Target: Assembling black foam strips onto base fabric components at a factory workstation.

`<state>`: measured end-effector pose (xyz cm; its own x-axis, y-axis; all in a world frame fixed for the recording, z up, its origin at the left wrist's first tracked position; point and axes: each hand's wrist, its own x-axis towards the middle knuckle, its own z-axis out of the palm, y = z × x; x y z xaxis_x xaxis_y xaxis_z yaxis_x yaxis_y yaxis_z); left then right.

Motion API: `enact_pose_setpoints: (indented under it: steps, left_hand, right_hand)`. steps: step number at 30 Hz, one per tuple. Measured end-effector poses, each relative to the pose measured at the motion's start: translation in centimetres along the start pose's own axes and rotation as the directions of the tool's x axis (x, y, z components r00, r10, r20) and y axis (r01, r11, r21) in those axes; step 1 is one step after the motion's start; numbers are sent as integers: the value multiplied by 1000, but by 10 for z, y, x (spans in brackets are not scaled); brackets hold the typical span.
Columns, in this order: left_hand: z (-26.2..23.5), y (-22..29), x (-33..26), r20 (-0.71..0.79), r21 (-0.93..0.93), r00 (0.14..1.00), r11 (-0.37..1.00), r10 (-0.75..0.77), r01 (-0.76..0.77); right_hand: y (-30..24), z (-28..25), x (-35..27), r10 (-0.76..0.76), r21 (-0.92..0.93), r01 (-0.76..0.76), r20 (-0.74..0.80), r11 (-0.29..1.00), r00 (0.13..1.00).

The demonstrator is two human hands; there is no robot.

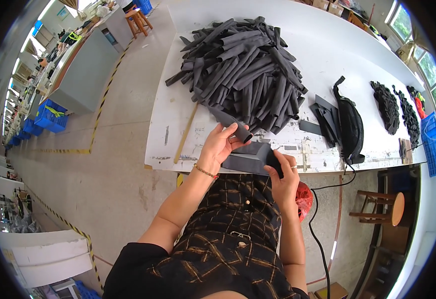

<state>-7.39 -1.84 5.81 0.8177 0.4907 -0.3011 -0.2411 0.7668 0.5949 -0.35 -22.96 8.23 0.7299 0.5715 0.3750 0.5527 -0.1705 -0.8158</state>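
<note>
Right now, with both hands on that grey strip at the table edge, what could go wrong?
1. The grey strip overhangs the table edge, pinched only by left hand and right hand; it might slip to the floor.
2. The black cable hangs beside the person; an elbow could snag it.

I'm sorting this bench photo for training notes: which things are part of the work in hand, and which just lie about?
In hand:
left hand on a dark fabric strip
right hand on a folded dark fabric piece
pile of dark strips

Lying about:
black waist bag
wooden stick
wooden stool
blue crate
</note>
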Motion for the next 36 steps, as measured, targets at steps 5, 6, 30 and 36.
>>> enact_pose_setpoints:
  steps: [5,6,30,36]
  left_hand:
    - [5,-3,0,-9,20,1000,1000,-2,2]
    - [3,-3,1,1,48,1000,999,-18,18]
    - [29,-17,-38,29,239,929,900,370,-365]
    - [34,-7,-40,-10,156,965,954,262,-257]
  right_hand:
    - [-7,3,14,-293,-216,282,-20,935,956]
    - [-8,6,17,-295,-215,285,-20,934,955]
    - [-15,26,15,-365,-505,328,28,798,931]
    - [-11,21,18,-461,-513,395,-2,762,887]
